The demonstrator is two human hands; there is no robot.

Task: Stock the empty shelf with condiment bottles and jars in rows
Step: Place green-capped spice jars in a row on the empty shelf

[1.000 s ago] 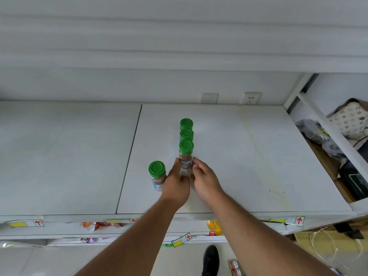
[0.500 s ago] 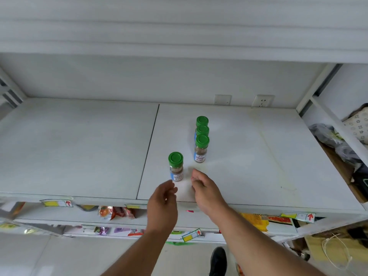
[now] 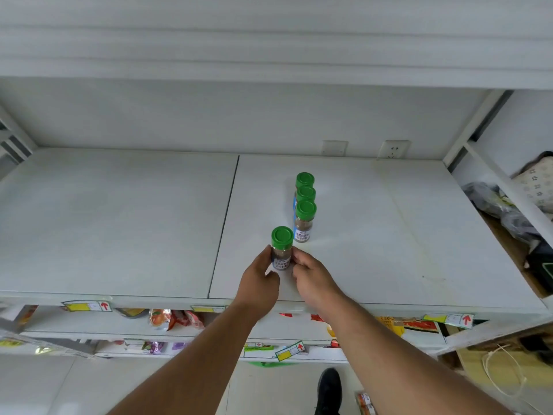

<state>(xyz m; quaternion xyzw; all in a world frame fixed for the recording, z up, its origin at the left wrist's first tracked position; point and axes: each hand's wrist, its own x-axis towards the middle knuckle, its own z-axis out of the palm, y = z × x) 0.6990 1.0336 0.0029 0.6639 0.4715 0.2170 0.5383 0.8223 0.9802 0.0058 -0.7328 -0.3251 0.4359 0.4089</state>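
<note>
A small spice jar (image 3: 281, 251) with a green cap and brown contents stands on the white shelf (image 3: 374, 235), left of and in front of a row. My left hand (image 3: 259, 280) grips its left side and my right hand (image 3: 311, 277) pinches its right side. Behind it, three like green-capped jars stand in a line running to the back: the front one (image 3: 304, 221), the middle one (image 3: 305, 193) and the rear one (image 3: 304, 180).
The shelf's left panel (image 3: 119, 220) holds nothing. Two wall sockets (image 3: 393, 148) sit at the back. Lower shelves (image 3: 167, 320) carry packaged goods and price tags. A cluttered bay (image 3: 508, 211) lies to the right. A black shoe (image 3: 329, 390) stands on the floor below.
Both hands left the front jar of the row, drew back, then moved to the separate jar on the left and took hold of it. The view shifted left.
</note>
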